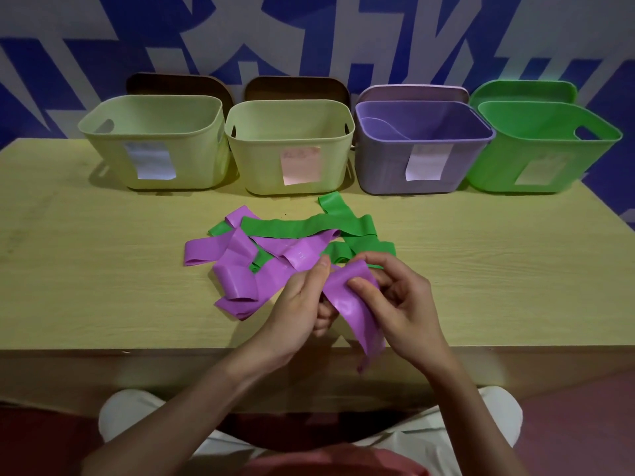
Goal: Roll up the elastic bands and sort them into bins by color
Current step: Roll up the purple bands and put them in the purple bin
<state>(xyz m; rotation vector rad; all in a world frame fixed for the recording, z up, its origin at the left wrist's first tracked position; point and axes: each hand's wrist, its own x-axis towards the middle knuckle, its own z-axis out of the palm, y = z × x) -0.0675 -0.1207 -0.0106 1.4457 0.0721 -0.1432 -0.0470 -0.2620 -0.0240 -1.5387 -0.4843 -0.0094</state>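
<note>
Hands: left hand (302, 300) and right hand (402, 304) both pinch one purple band (350, 304).
Bin labels (300, 165): paper slips, writing unreadable.
Pile (275, 249): 12 o'clock of hands, on worktop (103, 269).

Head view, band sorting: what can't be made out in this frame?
- Labels on the four bins, e.g. the purple bin: writing too small and washed out.
- Bin floors: hidden by the front walls, so any contents are unseen.
- Left hand fingertips: hidden behind the purple band both hands hold.
- Pile: band count unclear, strips overlap.
- Right hand: lower fingers tucked under.
</note>
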